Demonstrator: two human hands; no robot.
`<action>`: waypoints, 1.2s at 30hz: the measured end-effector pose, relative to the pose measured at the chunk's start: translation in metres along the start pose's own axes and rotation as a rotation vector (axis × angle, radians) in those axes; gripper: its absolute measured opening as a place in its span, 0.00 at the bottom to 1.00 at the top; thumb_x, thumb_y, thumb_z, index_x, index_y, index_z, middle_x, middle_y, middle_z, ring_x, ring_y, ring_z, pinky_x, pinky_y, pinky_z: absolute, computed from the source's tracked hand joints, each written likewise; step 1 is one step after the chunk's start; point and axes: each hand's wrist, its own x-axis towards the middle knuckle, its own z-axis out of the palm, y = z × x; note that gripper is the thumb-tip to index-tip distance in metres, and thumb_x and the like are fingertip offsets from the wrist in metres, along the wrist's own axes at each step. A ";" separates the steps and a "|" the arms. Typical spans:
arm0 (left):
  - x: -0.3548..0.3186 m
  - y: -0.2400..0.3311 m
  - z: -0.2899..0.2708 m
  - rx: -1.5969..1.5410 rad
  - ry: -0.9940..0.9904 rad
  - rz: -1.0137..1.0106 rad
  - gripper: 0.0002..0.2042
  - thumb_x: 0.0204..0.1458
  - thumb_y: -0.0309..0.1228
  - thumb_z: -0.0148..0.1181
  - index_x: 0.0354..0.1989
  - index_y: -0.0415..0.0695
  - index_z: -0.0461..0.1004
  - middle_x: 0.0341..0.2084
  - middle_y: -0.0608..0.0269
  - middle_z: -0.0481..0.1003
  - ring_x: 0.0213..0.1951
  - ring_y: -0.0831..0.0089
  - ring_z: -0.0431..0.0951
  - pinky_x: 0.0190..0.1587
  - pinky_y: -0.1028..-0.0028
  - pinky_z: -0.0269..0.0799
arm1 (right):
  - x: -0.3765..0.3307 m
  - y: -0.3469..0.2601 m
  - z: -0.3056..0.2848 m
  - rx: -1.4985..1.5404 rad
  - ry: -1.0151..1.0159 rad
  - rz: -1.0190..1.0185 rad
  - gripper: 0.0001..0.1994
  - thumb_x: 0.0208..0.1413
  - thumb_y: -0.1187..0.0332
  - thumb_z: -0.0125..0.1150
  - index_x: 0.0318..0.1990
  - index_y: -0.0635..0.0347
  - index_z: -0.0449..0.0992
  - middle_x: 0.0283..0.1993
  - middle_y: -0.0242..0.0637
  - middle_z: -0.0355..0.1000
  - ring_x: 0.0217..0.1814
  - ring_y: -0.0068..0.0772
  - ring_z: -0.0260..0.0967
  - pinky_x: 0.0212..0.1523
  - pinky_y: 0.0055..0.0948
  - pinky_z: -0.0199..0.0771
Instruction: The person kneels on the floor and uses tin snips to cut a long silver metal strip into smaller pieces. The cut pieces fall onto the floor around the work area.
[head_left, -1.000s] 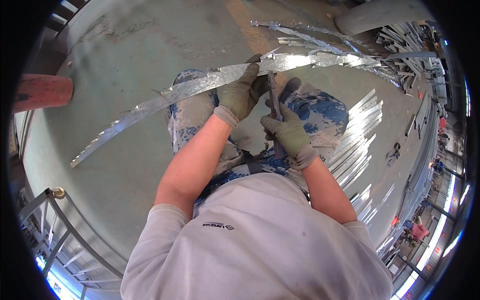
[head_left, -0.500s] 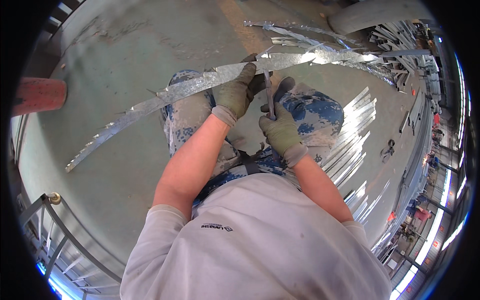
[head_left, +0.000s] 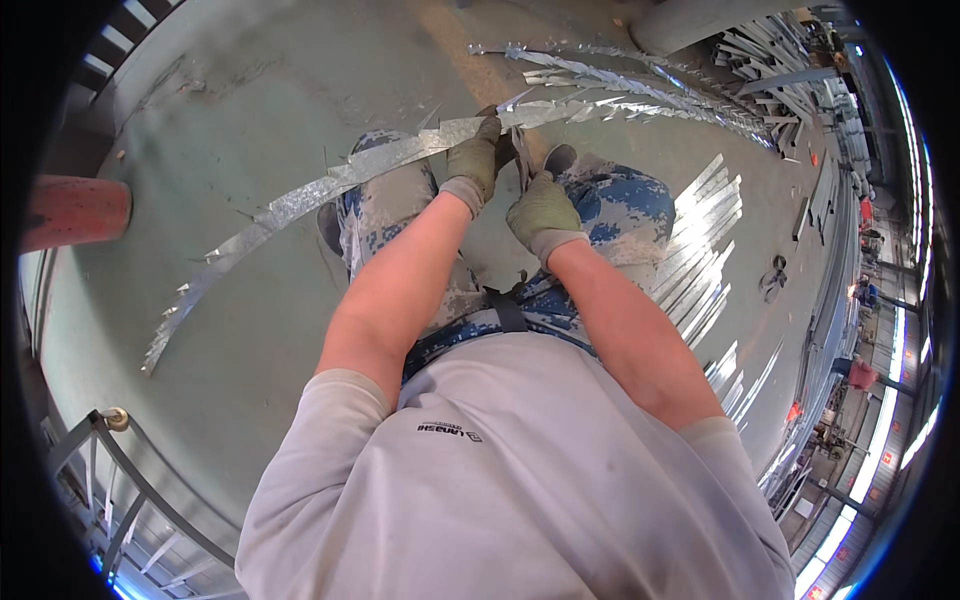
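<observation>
A long, thin silvery sheet-metal strip (head_left: 330, 182) with jagged, saw-like edges curves across in front of my knees. My gloved left hand (head_left: 474, 160) is closed around it near the middle. Its left part sticks out in the air beyond my left knee. My gloved right hand (head_left: 543, 210) grips a narrow, dark metal hand tool (head_left: 521, 158), whose upper end reaches up by the strip, close to the left hand. The tool's exact kind does not show. Both gloves are dull green.
More jagged metal strips (head_left: 620, 75) lie on the floor ahead to the right. Straight shiny strips (head_left: 700, 260) lie beside my right knee. A red cylinder (head_left: 80, 213) is at the left, a metal rail frame (head_left: 130, 480) at lower left. Metal profiles (head_left: 770, 70) are piled far right.
My right hand has moved up and slightly left with the tool, closer to the strip. The left hand still holds the strip, whose left end has dipped a little.
</observation>
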 end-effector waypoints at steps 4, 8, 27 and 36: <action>-0.047 0.040 0.012 -0.385 -0.149 -0.186 0.16 0.73 0.36 0.61 0.66 0.48 0.78 0.50 0.61 0.85 0.45 0.65 0.87 0.45 0.67 0.88 | -0.007 0.009 -0.003 0.028 0.006 0.012 0.33 0.61 0.60 0.65 0.71 0.66 0.64 0.67 0.67 0.73 0.69 0.66 0.75 0.68 0.55 0.77; -0.061 0.067 -0.009 -0.603 -0.321 -0.103 0.20 0.74 0.43 0.60 0.67 0.46 0.76 0.52 0.57 0.85 0.49 0.60 0.88 0.51 0.61 0.88 | -0.020 -0.007 -0.024 0.008 0.019 0.004 0.38 0.60 0.60 0.66 0.76 0.62 0.60 0.71 0.64 0.69 0.70 0.66 0.74 0.68 0.55 0.77; -0.072 0.073 -0.018 -0.537 -0.293 -0.014 0.21 0.77 0.48 0.53 0.65 0.46 0.76 0.57 0.55 0.83 0.56 0.57 0.86 0.60 0.53 0.85 | -0.012 0.043 -0.005 0.384 -0.165 -0.277 0.26 0.64 0.59 0.64 0.66 0.63 0.76 0.49 0.51 0.81 0.51 0.51 0.77 0.57 0.42 0.76; -0.071 0.071 -0.022 -0.601 -0.360 -0.022 0.20 0.77 0.47 0.52 0.65 0.47 0.75 0.56 0.57 0.83 0.56 0.60 0.86 0.60 0.55 0.85 | -0.008 0.037 -0.016 0.503 -0.236 -0.286 0.25 0.65 0.52 0.60 0.60 0.63 0.77 0.54 0.59 0.81 0.57 0.66 0.78 0.60 0.49 0.76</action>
